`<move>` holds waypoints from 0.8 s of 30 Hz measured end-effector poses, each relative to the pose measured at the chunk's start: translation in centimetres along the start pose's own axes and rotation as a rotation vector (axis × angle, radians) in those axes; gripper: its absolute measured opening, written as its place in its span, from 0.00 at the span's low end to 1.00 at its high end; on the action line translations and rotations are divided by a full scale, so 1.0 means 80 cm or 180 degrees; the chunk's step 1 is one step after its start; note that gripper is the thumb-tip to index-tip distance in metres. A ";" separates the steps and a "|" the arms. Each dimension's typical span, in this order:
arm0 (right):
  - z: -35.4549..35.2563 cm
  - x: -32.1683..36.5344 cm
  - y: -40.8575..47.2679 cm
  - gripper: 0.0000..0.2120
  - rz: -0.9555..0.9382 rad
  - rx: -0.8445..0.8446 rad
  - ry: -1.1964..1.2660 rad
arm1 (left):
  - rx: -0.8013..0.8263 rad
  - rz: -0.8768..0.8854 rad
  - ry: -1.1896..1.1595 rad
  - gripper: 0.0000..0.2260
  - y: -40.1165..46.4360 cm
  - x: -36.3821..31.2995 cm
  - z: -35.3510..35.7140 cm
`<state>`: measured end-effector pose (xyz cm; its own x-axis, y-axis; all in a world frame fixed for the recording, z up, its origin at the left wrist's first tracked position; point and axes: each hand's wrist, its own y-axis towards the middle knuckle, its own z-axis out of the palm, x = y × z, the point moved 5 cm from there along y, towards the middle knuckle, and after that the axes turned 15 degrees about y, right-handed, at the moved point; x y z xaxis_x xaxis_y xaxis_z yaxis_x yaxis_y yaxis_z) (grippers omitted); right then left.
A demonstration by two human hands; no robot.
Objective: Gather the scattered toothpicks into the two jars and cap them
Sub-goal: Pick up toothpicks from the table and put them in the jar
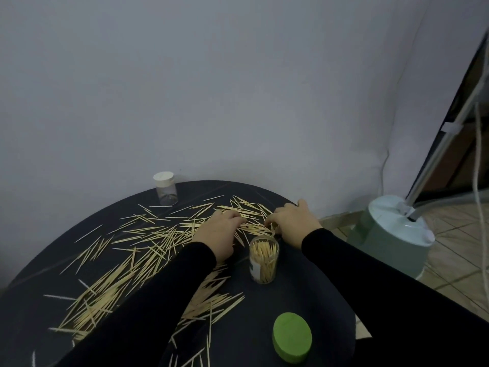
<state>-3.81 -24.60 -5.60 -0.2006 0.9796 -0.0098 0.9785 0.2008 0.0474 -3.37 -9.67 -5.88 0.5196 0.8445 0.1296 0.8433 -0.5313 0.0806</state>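
Two hands work a dark round table (304, 308) strewn with toothpicks (127, 274). Left hand (218, 235) and right hand (293, 223), fingers curled, pinch toothpicks beyond the uncapped, partly filled jar (263, 259). Green lid (291, 340) lies nearer; white-capped empty jar (166, 188) stands far left.

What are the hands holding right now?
Both the left hand and right hand have fingers curled into the scattered toothpicks; whether either grips any cannot be told.
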 end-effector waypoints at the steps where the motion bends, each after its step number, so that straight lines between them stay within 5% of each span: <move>1: 0.001 0.001 0.004 0.16 -0.0026 0.0000 0.0042 | 0.0122 0.0025 0.0070 0.30 0.006 0.002 0.002; 7: 0.000 0.005 0.015 0.17 -0.0194 -0.0014 0.0197 | 0.0479 0.0224 0.0391 0.28 0.033 0.013 0.013; 17: 0.003 0.025 0.016 0.20 -0.0132 0.0268 0.0543 | -0.0253 0.0429 0.0670 0.16 0.011 0.025 0.012; 24: 0.006 0.034 0.017 0.23 -0.0081 0.0319 0.0682 | -0.0268 0.0400 0.0725 0.15 -0.009 0.028 0.006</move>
<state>-3.03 -21.65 -6.00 -0.2204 0.9541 0.2028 0.9708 0.2348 -0.0497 -2.71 -7.38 -6.09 0.5673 0.7397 0.3620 0.7549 -0.6427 0.1303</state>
